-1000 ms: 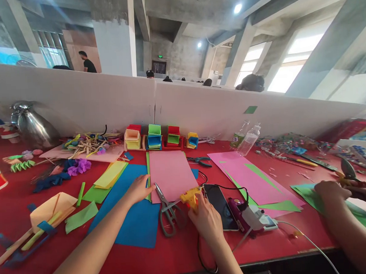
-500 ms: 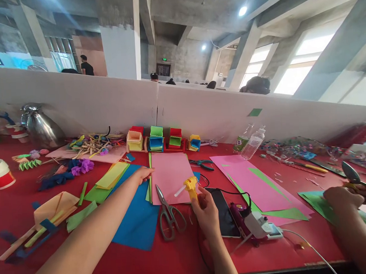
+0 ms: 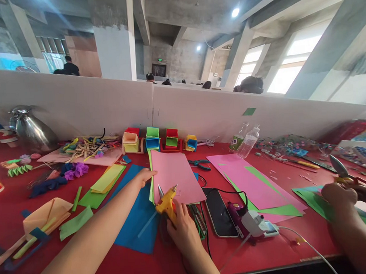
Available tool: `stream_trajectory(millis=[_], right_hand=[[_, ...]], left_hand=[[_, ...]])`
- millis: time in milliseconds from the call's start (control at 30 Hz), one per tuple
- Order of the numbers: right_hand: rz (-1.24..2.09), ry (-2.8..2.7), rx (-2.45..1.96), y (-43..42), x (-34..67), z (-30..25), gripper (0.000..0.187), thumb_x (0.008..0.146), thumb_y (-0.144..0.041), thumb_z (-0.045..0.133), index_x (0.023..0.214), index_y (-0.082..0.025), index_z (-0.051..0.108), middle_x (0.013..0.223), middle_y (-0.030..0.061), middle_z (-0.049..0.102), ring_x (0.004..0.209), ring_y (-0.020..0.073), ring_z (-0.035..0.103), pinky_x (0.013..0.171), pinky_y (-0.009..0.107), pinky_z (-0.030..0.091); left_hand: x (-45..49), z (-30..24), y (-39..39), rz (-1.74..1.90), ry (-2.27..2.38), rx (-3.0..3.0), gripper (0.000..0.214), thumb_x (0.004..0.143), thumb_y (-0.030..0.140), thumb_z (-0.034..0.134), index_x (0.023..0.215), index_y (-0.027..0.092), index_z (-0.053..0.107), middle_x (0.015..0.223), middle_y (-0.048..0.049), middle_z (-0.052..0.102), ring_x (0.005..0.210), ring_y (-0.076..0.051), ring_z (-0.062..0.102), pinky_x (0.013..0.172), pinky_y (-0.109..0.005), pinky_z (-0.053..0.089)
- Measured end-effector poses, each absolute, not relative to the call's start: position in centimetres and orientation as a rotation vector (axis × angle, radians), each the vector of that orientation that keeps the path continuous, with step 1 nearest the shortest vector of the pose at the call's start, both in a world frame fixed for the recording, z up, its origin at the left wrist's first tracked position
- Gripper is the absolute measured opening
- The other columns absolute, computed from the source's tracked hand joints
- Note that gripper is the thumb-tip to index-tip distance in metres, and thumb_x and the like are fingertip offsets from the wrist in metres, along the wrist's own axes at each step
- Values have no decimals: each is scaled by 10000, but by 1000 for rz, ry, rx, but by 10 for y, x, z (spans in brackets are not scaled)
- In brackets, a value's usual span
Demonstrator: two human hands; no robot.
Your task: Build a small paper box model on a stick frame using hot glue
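My right hand [image 3: 183, 229] is closed round a yellow glue gun [image 3: 167, 202], whose nozzle points at the lower left part of a pink paper sheet [image 3: 175, 174]. My left hand [image 3: 144, 177] rests with its fingers flat on the left edge of that sheet and the green sheets stacked under it. Grey-handled scissors [image 3: 160, 191] lie mostly hidden behind the glue gun and my right hand. A blue paper sheet [image 3: 135, 228] lies under my left forearm.
A phone [image 3: 218, 211] and a purple and white device [image 3: 249, 223] with cables lie right of my hand. Folded paper boxes [image 3: 154, 140], pliers [image 3: 200, 163], bottles [image 3: 245, 142], large pink and green sheets [image 3: 251, 182] and paper scraps cover the red table. Another person's hands [image 3: 340, 194] hold scissors at right.
My right hand has swung the glue gun leftward and down over the scissors, its nozzle now pointing at the pink sheet. My left hand stays at the sheet's left edge.
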State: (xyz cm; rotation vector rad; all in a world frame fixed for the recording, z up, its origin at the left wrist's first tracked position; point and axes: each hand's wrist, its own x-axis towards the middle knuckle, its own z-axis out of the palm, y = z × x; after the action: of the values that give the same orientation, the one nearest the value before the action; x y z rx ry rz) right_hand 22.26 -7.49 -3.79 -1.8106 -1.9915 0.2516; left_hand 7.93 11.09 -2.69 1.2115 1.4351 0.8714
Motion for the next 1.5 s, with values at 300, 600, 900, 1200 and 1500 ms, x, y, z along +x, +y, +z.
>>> stream_trajectory(millis=[300, 600, 900, 1200, 1500], right_hand=[[271, -1957, -1931, -80, 208, -31, 693, 681, -63, 409, 1340, -162, 221, 1208, 139, 432, 915, 236, 573, 712, 315, 480], [177, -1533, -1731, -70, 247, 4, 548, 749, -203, 435, 1274, -211, 279, 1121, 109, 420, 974, 221, 535, 708, 313, 480], [114, -1552, -2023, -4, 270, 3, 568, 761, -233, 469, 1281, -116, 273, 1141, 147, 424, 939, 256, 550, 685, 329, 463], [-24, -1678, -2233, 25, 261, -15, 597, 744, -110, 464, 1304, -74, 262, 1136, 170, 447, 958, 240, 554, 739, 290, 434], [-75, -1694, -2238, 27, 263, -9, 502, 762, -133, 480, 1251, -74, 382, 1152, 197, 480, 1054, 317, 478, 810, 397, 396]], left_hand=[[79, -19, 97, 958, 1475, 1529, 110, 756, 198, 512, 798, 130, 588, 800, -53, 634, 829, -201, 573, 701, -275, 423], [-11, -13, 69, 1047, 1420, 1348, 166, 704, 217, 485, 800, 138, 595, 679, -10, 660, 654, -188, 621, 581, -261, 464], [-81, -8, 39, 997, 1378, 1083, 122, 657, 186, 580, 770, 144, 599, 592, -16, 659, 466, -161, 591, 451, -257, 462], [-65, -23, 35, 813, 1278, 1061, 246, 565, 310, 669, 751, 162, 606, 632, -21, 671, 563, -203, 631, 523, -292, 489], [-57, -24, 31, 922, 1406, 1223, 218, 558, 322, 634, 723, 181, 618, 702, -40, 692, 768, -252, 641, 635, -315, 499]])
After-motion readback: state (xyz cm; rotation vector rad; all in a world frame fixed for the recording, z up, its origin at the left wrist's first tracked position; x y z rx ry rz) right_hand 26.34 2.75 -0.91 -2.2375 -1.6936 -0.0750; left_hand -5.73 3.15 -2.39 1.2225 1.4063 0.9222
